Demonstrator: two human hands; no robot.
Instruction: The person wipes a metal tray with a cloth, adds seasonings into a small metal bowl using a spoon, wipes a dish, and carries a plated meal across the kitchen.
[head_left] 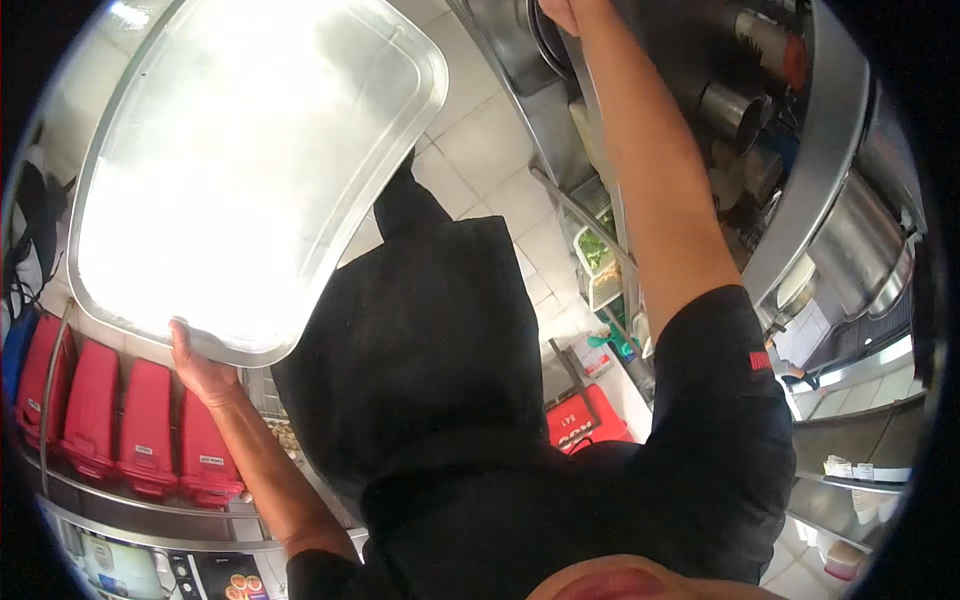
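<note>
A large, shallow metal tray (250, 190) with rounded corners and a raised rim fills the upper left, glaring with reflected light. My left hand (205, 374) grips its near rim, the thumb over the edge and the other fingers hidden beneath. My right arm stretches away to the top edge, where only part of my right hand (564, 14) shows. Its fingers are cut off by the frame, so what it holds or touches is hidden. Close to it is a dark round pan-like rim (547, 42) on the steel counter (540, 95).
Several red bins (150, 425) stand on a rack at the left. Right of my body are containers of green leaves (592, 250) and a red crate (590, 418). Metal pots (732, 110) and a large steel pot (860, 240) lie farther right. The floor is tiled (480, 150).
</note>
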